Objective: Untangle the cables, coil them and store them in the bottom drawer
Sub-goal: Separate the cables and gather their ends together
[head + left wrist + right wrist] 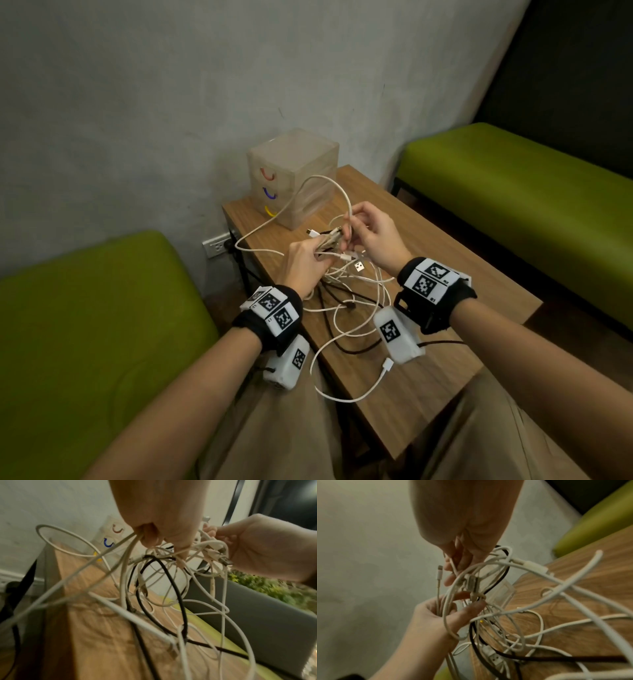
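While the tangle of cables (346, 287) hangs partly lifted over the wooden table (445, 274), the left hand (301, 263) has its fingers curled round a bunch of white strands at the knot. The right hand (373, 233) pinches one white cable (329, 185) that loops up in front of the translucent drawer unit (294, 178); which strand exactly is hard to tell in the blurred wrist views. A black cable (173, 588) threads through the white ones, and loose ends trail toward the table's near edge. Untangling is evidently in hand, with nothing coiled yet. The bottom drawer, marked by a yellow handle (270, 211), looks closed. Next, the pinched strand probably needs drawing free through the knot.
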{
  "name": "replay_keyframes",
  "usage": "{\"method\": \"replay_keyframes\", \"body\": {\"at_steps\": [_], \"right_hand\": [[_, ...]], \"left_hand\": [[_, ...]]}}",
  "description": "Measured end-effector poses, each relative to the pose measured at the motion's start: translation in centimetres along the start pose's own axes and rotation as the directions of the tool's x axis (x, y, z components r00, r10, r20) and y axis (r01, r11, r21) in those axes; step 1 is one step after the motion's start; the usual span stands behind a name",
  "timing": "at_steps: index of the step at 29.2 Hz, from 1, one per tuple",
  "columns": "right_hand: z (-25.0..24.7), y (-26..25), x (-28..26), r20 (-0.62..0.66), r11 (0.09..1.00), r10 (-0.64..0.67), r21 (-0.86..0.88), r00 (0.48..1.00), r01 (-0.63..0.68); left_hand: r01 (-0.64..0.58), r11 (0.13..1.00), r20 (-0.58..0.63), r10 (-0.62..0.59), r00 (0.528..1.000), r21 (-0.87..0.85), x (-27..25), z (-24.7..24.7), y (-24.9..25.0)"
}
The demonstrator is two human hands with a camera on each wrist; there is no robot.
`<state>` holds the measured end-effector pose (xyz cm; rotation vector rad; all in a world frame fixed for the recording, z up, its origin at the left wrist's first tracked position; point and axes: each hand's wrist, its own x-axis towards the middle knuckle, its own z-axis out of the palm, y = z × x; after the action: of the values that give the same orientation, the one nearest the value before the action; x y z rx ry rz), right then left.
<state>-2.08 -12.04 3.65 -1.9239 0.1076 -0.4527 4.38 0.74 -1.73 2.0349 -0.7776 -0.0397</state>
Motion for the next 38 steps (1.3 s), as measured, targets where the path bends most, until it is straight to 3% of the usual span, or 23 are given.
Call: {"method": "replay_keyframes", "body": {"at_steps": [2, 7, 9, 12, 15, 17, 20, 26, 30, 32, 34, 36, 38], "right_hand": [[-0.2, 0.0, 0.2, -0.007, 0.999, 0.011, 0.037, 1.000, -0.011], [-1.2, 0.1, -0.2, -0.156, 0.937, -0.085, -0.347, 0.984, 0.026], [-2.1, 0.0, 0.1, -0.126, 0.903, -0.037, -0.428, 0.991, -0.021], [-2.5, -0.2, 0.2, 0.018, 0.819, 0.069, -0.572, 0.997, -0.046], [-2.2, 0.2, 0.2, -0.059, 0.904, 0.133, -0.403, 0.989, -0.145], [-2.3, 0.3, 0.4, -0.094, 0.950, 0.147, -0.265, 0.985, -0.168], [-2.3, -0.1, 0.3, -0.032, 0.952, 0.117, -0.280, 0.993, -0.121], [-1.3, -0.4, 0.5, 0.026, 0.995, 0.094, 0.022, 0.995, -0.094], [-1.5, -2.0, 0.5, -0.049, 0.970, 0.047, 0.242, 0.998, -0.034], [-2.5, -2.9, 0.9, -0.117, 0.982, 0.014, 0.191, 0.993, 0.008], [-3.6, -3.3, 1.6, -0.151, 0.998, -0.052, 0.016, 0.987, 0.055], [-3.8, -3.6, 2.0, -0.157, 0.991, -0.111, -0.087, 0.981, 0.098], [-2.9, -3.9, 2.1, -0.195, 0.988, -0.150, -0.053, 0.969, 0.142]], "left_hand": [[0.029, 0.999, -0.039, -0.028, 0.999, 0.024, 0.6, 0.2, 0.4], [0.071, 0.997, -0.071, -0.068, 0.995, 0.042, 1.5, -0.2, -1.1], [0.100, 0.995, -0.082, -0.099, 0.992, 0.009, 1.4, -0.6, -2.0], [0.113, 0.991, -0.105, -0.120, 0.987, -0.073, 1.2, -0.6, -0.8], [0.164, 0.964, -0.075, -0.183, 0.980, -0.211, 1.8, -0.3, 0.7], [0.130, 0.969, -0.050, -0.143, 0.988, -0.208, 1.5, -0.1, 1.2], [0.086, 0.967, -0.106, -0.114, 0.988, -0.239, 0.3, 0.8, 1.2], [0.145, 0.984, -0.029, -0.149, 0.988, -0.103, 0.5, 1.5, 0.9], [0.241, 0.970, 0.041, -0.239, 0.970, -0.024, 1.3, 1.0, -0.1], [0.269, 0.962, 0.039, -0.271, 0.962, 0.051, 1.5, 0.5, -1.4], [0.301, 0.952, 0.023, -0.303, 0.953, 0.053, 1.2, 0.0, -1.9], [0.250, 0.968, 0.057, -0.252, 0.966, 0.037, 1.1, 0.0, -1.6], [0.158, 0.987, 0.117, -0.157, 0.981, 0.001, 1.1, 0.0, -0.7]]}}
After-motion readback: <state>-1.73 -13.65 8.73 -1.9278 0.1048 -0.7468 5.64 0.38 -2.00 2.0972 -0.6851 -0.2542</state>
